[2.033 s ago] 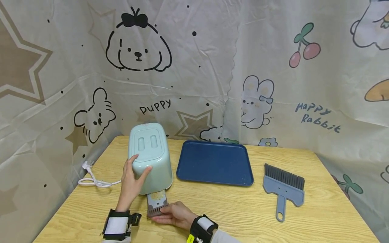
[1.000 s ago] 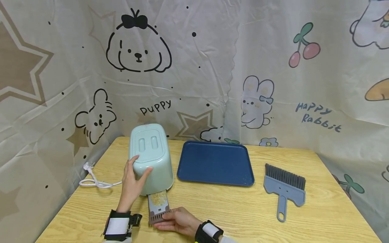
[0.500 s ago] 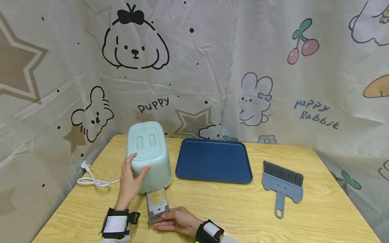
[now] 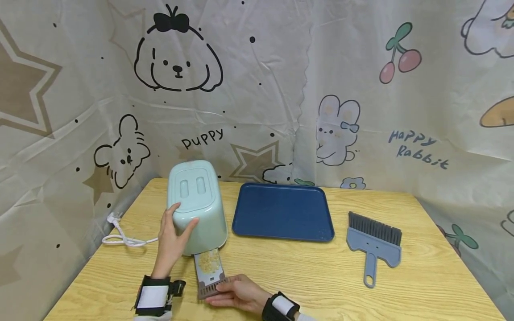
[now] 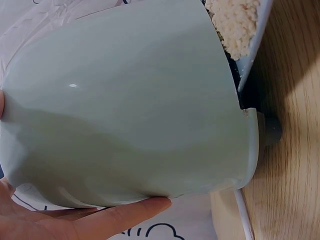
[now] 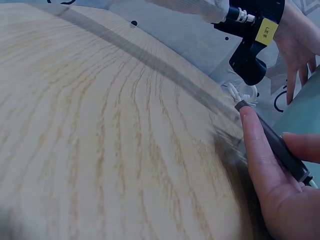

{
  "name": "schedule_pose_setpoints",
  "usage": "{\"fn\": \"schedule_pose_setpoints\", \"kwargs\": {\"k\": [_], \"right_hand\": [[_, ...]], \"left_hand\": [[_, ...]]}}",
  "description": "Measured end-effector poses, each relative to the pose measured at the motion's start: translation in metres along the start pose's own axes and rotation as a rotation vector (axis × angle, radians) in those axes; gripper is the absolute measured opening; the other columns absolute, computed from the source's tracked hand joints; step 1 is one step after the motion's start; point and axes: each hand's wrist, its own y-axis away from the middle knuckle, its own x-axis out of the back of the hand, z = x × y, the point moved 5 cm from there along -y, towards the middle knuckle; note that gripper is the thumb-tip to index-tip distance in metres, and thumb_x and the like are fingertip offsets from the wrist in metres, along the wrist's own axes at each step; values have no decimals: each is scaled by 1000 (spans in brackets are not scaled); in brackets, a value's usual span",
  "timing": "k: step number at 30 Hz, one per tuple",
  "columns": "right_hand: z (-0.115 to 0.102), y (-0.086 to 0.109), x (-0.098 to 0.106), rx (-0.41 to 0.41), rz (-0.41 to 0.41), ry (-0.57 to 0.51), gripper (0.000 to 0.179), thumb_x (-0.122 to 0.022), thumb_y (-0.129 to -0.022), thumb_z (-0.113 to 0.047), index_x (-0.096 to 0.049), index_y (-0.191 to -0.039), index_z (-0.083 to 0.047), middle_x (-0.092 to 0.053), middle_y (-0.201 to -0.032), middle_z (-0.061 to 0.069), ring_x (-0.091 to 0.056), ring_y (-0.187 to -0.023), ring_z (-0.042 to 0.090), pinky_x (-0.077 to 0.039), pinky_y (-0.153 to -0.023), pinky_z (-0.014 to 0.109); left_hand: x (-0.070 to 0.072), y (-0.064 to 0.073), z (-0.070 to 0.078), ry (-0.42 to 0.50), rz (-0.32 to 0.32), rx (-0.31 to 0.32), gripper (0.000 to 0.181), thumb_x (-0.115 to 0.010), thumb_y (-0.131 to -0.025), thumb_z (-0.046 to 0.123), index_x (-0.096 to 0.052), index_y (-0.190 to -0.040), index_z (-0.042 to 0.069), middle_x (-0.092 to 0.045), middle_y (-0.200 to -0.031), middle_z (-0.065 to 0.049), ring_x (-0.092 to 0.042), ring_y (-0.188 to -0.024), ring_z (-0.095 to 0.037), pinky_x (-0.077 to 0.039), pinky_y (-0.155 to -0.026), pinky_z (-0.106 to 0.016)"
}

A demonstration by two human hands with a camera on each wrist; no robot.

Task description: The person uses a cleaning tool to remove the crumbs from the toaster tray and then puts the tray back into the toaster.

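Note:
A pale mint toaster (image 4: 205,227) with a lid on top stands at the left of the table. My left hand (image 4: 173,238) grips its near left corner, thumb on the front and fingers along the side, also seen in the left wrist view. From its base a crumb tray (image 4: 210,278) with a brown slotted front sticks out toward me. Pale crumbs (image 5: 236,25) lie on it, up to the toaster's opening. My right hand (image 4: 241,294) pinches the tray's front edge, thumb above and fingers below. The tray's back end is hidden inside the toaster.
A dark blue tray (image 4: 283,214) lies to the right of the toaster. Farther right is a grey-blue hand brush (image 4: 373,247), bristles away from me. A white cord (image 4: 126,238) with its plug is at the left, and a patterned curtain (image 4: 249,89) backs the table.
My right hand has drawn the crumb tray farther out toward me, so more of the crumbs show. My left hand has stayed on the toaster.

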Motion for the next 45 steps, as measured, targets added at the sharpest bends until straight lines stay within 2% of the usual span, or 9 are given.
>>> {"fn": "schedule_pose_setpoints", "kwargs": {"k": [26, 34, 45], "right_hand": [[2, 10, 0, 37, -32, -9, 26, -50, -88, -3, -55, -110, 11, -55, -108, 31, -58, -98, 31, -46, -87, 34], [3, 14, 2, 1, -65, -13, 31, -49, -89, -4, -50, -117, 10, -54, -111, 29, -58, -99, 29, -45, -88, 34], [4, 21, 8, -30, -75, -21, 29, -49, -90, -4, -52, -116, 9, -55, -112, 27, -56, -102, 31, -43, -91, 36]], "left_hand": [[-1, -1, 3, 9, -1, -11, 64, -64, -83, 26, -30, -134, 9, -25, -138, -23, -26, -125, -42, -25, -96, -60], [0, -1, 4, 13, -6, 1, 64, -64, -82, 26, -30, -133, 9, -24, -138, -23, -25, -126, -42, -24, -97, -60], [2, 1, 2, 9, -3, -3, 64, -64, -83, 26, -29, -134, 9, -24, -137, -24, -25, -125, -42, -25, -96, -61]]}}
